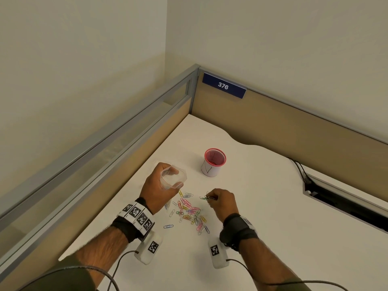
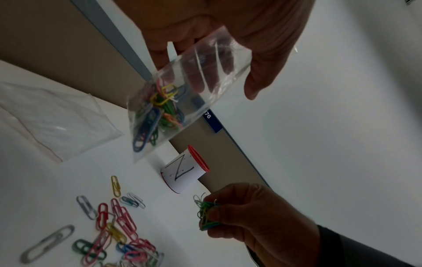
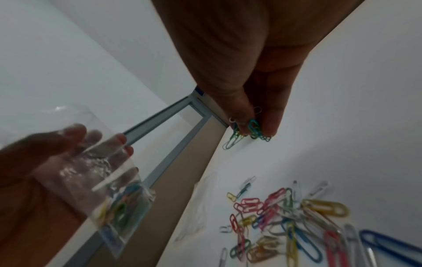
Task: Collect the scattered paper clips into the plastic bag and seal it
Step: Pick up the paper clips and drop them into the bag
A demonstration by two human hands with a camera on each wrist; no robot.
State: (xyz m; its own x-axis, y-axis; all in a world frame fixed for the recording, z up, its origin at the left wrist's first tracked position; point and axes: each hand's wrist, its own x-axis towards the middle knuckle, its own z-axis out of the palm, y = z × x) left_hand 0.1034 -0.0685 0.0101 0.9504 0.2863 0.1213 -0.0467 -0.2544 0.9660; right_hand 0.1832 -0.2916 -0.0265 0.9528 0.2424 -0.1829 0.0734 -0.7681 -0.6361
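My left hand [image 1: 159,185] holds a small clear plastic bag [image 1: 173,177] above the desk, its mouth spread open upward. The bag [image 2: 173,101] has several coloured clips in its bottom. My right hand [image 1: 220,201] pinches a small bunch of paper clips [image 1: 206,198], mostly green and blue, just above the desk to the right of the bag. The bunch [image 3: 251,130] sits between thumb and fingertips. A pile of scattered coloured paper clips [image 1: 191,213] lies on the white desk between my wrists.
A red-rimmed paper cup [image 1: 213,162] marked with a letter stands behind the pile. A second clear bag [image 2: 52,115] lies flat on the desk to the left. Partition walls [image 1: 273,122] close off the desk corner; a cable slot [image 1: 346,204] runs at the right.
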